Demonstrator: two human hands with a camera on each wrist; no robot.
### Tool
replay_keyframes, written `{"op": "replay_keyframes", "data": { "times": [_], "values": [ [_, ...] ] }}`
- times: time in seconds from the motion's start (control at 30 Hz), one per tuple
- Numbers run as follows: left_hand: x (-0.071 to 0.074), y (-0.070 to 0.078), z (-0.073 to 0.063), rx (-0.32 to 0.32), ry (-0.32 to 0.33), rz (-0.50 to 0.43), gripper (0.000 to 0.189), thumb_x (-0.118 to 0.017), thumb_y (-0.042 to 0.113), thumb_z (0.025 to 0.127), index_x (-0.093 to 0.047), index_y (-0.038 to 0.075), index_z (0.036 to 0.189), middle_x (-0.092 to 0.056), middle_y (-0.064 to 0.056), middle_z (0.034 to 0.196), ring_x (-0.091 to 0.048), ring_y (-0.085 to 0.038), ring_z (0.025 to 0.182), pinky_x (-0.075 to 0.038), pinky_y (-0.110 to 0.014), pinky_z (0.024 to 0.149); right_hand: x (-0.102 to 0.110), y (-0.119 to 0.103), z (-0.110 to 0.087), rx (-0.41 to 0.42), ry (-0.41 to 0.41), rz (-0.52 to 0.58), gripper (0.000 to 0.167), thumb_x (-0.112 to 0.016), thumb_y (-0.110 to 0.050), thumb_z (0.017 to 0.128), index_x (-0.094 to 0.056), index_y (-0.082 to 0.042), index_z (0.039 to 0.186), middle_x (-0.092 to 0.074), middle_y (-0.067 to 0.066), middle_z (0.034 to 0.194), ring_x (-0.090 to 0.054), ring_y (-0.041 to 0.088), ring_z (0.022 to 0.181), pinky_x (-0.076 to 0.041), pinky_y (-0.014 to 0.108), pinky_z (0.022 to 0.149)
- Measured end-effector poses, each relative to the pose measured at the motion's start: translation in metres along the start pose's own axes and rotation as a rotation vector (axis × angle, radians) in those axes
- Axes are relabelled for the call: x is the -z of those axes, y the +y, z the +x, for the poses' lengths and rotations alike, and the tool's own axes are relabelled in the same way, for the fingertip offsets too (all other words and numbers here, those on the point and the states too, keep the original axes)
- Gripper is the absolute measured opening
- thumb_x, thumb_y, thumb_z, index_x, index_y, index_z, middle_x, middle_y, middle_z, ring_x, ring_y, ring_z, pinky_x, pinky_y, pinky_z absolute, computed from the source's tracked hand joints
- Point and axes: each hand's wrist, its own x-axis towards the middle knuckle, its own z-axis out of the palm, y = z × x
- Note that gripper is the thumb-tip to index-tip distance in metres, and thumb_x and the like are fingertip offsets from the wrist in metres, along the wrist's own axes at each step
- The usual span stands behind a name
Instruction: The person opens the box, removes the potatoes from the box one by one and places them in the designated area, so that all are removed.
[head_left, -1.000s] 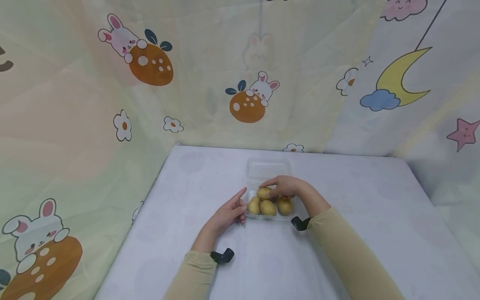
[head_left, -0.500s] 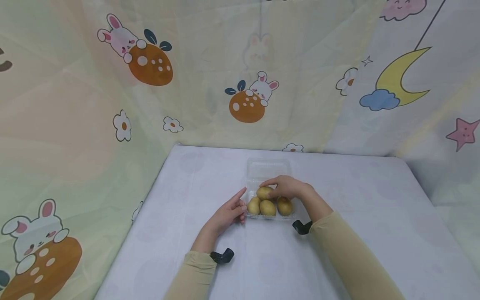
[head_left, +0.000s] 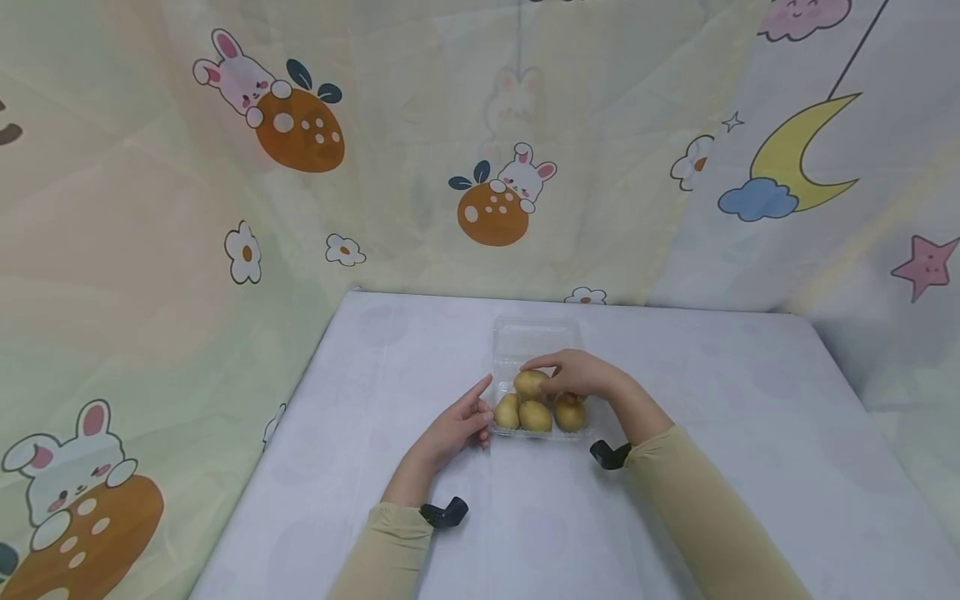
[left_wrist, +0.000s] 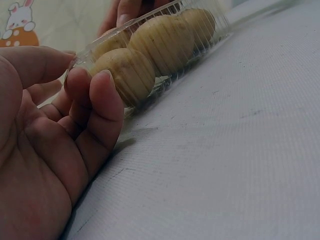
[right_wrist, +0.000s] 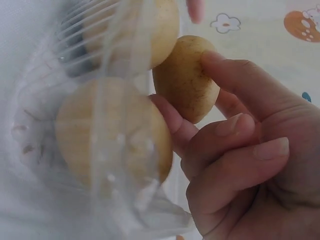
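A clear plastic clamshell box (head_left: 537,435) stands on the table with its lid (head_left: 537,336) folded back. Potatoes lie inside: one at the left (head_left: 507,412), one in the middle (head_left: 536,416), one at the right (head_left: 570,412). My right hand (head_left: 579,372) pinches another potato (right_wrist: 186,79) between thumb and fingers, over the back of the box; in the right wrist view its lower fingers are curled. At the box's left side, my left hand (head_left: 456,429) pinches the edge with thumb and curled fingers (left_wrist: 106,92), while the index finger points forward in the head view.
A white-covered table (head_left: 405,358) carries the box. Behind and to the left hang cloth walls (head_left: 405,125) printed with rabbits, flowers and a moon. Dark wrist-worn devices sit on the left wrist (head_left: 445,512) and right wrist (head_left: 610,455).
The pinched potato has risen slightly and shifted a little to the right with my right hand. My right wrist has moved slightly right. The left hand stays at the box's edge.
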Motion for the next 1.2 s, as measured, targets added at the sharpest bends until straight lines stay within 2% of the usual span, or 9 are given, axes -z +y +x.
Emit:
{"op": "replay_keyframes", "data": {
  "times": [0.2,0.5,0.7,0.77,0.87,1.0,1.2],
  "values": [
    [0.000,0.000,0.000,0.007,0.006,-0.002,0.067,-0.057,0.022,0.100,-0.025,0.034,0.157,-0.047,-0.002,0.098,-0.052,-0.014,0.076,-0.055,-0.030,0.071,0.009,0.003,-0.008,0.023,0.027,0.019,0.042,-0.071,-0.040,0.089,-0.060,-0.048,0.128,-0.071,0.004,0.094,-0.050,0.018,0.055,-0.046,0.030,0.054],
    [0.000,-0.001,0.001,0.007,0.008,0.005,0.068,-0.058,0.023,0.100,-0.024,0.033,0.157,-0.047,-0.002,0.098,-0.053,-0.014,0.076,-0.054,-0.030,0.070,0.028,0.015,-0.030,-0.001,0.069,0.026,0.043,-0.071,-0.040,0.090,-0.057,-0.050,0.130,-0.070,0.011,0.098,-0.039,0.017,0.047,-0.039,0.028,0.050],
    [0.000,0.000,0.001,0.006,0.007,0.008,0.068,-0.058,0.022,0.100,-0.024,0.033,0.157,-0.047,-0.003,0.098,-0.053,-0.015,0.075,-0.054,-0.030,0.070,0.035,0.029,-0.038,0.031,0.091,0.055,0.045,-0.072,-0.040,0.089,-0.058,-0.047,0.131,-0.070,0.017,0.099,-0.038,0.017,0.046,-0.038,0.028,0.049],
    [0.000,0.000,0.001,0.005,0.008,0.010,0.068,-0.058,0.021,0.100,-0.024,0.033,0.157,-0.047,-0.003,0.098,-0.053,-0.015,0.075,-0.054,-0.030,0.070,0.037,0.033,-0.040,0.041,0.098,0.056,0.045,-0.072,-0.039,0.089,-0.058,-0.046,0.131,-0.070,0.017,0.097,-0.039,0.016,0.046,-0.039,0.028,0.049],
    [0.000,-0.001,0.001,0.001,0.011,0.014,0.067,-0.058,0.021,0.100,-0.024,0.033,0.157,-0.046,-0.003,0.098,-0.053,-0.015,0.076,-0.055,-0.030,0.070,0.039,0.037,-0.044,0.048,0.110,0.055,0.046,-0.071,-0.037,0.090,-0.057,-0.044,0.133,-0.066,0.010,0.082,-0.040,0.016,0.046,-0.040,0.028,0.048],
    [0.000,-0.001,0.002,-0.006,0.013,0.015,0.067,-0.057,0.020,0.100,-0.025,0.033,0.157,-0.046,-0.003,0.098,-0.053,-0.014,0.075,-0.055,-0.030,0.070,0.043,0.042,-0.050,0.040,0.128,0.049,0.046,-0.071,-0.039,0.090,-0.057,-0.043,0.134,-0.051,0.001,0.065,-0.041,0.017,0.046,-0.040,0.029,0.047],
    [0.000,-0.001,0.001,-0.003,0.009,0.010,0.066,-0.056,0.020,0.100,-0.024,0.033,0.157,-0.045,-0.002,0.098,-0.052,-0.014,0.075,-0.054,-0.030,0.070,0.049,0.055,-0.061,0.029,0.167,0.063,0.052,-0.073,-0.047,0.086,-0.056,-0.040,0.136,-0.057,0.009,0.071,-0.039,0.016,0.044,-0.040,0.029,0.046]
  ]
}}
